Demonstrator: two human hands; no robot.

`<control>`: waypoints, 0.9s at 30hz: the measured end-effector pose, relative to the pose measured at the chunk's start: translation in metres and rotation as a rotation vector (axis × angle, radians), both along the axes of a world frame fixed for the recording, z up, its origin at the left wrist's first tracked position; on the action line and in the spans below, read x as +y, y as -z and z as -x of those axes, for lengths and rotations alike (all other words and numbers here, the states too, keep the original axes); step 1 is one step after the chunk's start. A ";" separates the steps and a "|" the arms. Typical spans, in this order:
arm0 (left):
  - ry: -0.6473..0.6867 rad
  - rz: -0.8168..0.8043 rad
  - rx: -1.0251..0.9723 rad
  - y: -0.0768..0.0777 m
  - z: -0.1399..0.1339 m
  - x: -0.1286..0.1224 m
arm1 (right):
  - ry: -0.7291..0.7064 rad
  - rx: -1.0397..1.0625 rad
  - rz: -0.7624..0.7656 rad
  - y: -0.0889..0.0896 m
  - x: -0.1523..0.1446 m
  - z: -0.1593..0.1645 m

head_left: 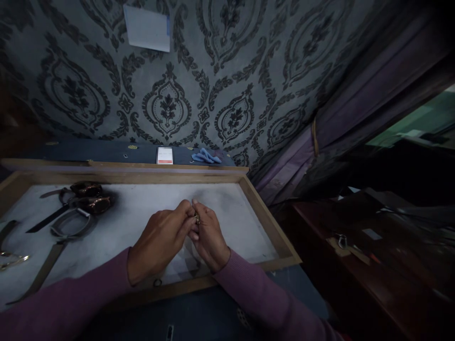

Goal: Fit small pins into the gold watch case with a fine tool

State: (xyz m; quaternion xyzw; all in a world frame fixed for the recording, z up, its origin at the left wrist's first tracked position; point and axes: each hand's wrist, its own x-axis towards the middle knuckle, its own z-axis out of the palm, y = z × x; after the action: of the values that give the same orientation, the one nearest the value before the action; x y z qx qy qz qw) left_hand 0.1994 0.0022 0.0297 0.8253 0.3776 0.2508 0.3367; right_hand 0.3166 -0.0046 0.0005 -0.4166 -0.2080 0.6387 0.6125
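My left hand (158, 237) and my right hand (211, 237) meet above the right half of a wooden-framed tray (270, 218) with a white bottom. Between their closed fingertips is a small gold-coloured metal piece (196, 218); most of it is hidden, so its kind cannot be made out. Both hands pinch it, thumbs and fingers close together. A small dark ring (157, 282) lies at the tray's near edge, below my left wrist.
Dark, shiny watch-like pieces (95, 202), a grey-green strap (46, 270) and a gold-coloured chain (14, 259) lie at left. Behind the tray are a lit phone (165, 155) and a blue cloth (206, 156). A reddish-brown table (320, 237) stands at right.
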 end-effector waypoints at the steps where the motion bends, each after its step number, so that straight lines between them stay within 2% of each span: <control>1: 0.008 0.001 -0.006 0.000 0.000 0.001 | 0.000 0.000 0.000 0.000 0.000 0.000; 15: 0.021 -0.002 0.017 0.005 0.000 0.001 | 0.003 -0.017 -0.018 0.002 0.001 0.001; 27: -0.003 -0.036 -0.051 0.006 -0.001 0.000 | 0.007 -0.010 -0.010 0.005 0.002 0.000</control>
State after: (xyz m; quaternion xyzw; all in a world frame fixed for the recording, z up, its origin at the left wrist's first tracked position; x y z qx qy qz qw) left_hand 0.2000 0.0018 0.0232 0.8241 0.3656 0.2789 0.3308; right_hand 0.3163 -0.0024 -0.0040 -0.4174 -0.2126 0.6334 0.6160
